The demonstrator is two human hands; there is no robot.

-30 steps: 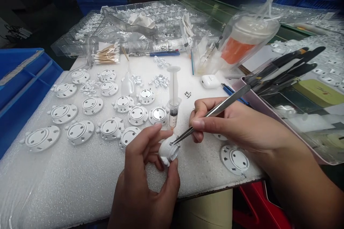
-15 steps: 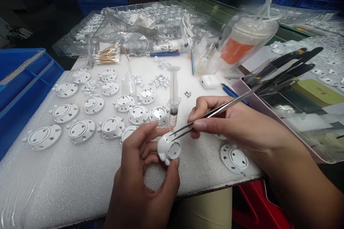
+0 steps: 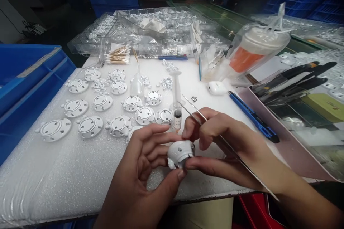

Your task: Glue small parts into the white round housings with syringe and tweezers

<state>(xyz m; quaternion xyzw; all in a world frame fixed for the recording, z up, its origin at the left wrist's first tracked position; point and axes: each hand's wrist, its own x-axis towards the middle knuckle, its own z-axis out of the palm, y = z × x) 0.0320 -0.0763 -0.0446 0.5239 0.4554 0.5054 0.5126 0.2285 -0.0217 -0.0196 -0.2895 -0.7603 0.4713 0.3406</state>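
Between the fingers and thumb of my left hand (image 3: 150, 168) is a small white rounded part (image 3: 180, 152) with a small dark spot on its side. The thumb and a finger of my right hand (image 3: 215, 139) also touch this part, at its right side. Metal tweezers (image 3: 193, 109) lie across my right hand, tips apart and pointing up-left, away from the part. A syringe (image 3: 176, 114) with dark contents stands just behind my hands. Several white round discs (image 3: 90, 126) sit in rows to the left. Tiny metal pieces (image 3: 194, 99) form a small pile beyond the tweezers.
A blue crate (image 3: 32, 78) borders the left side. Cotton swabs (image 3: 118, 55), clear trays (image 3: 161, 14) and a bagged cup (image 3: 247, 53) stand behind. At right are a white case (image 3: 217, 87), a blue cutter (image 3: 252, 116) and a pink-edged box (image 3: 285, 146) of tools.
The tweezers have swung away from the white part and now rest across my right hand. My right fingers have come onto the part, which is turned differently. The camera view has shifted.
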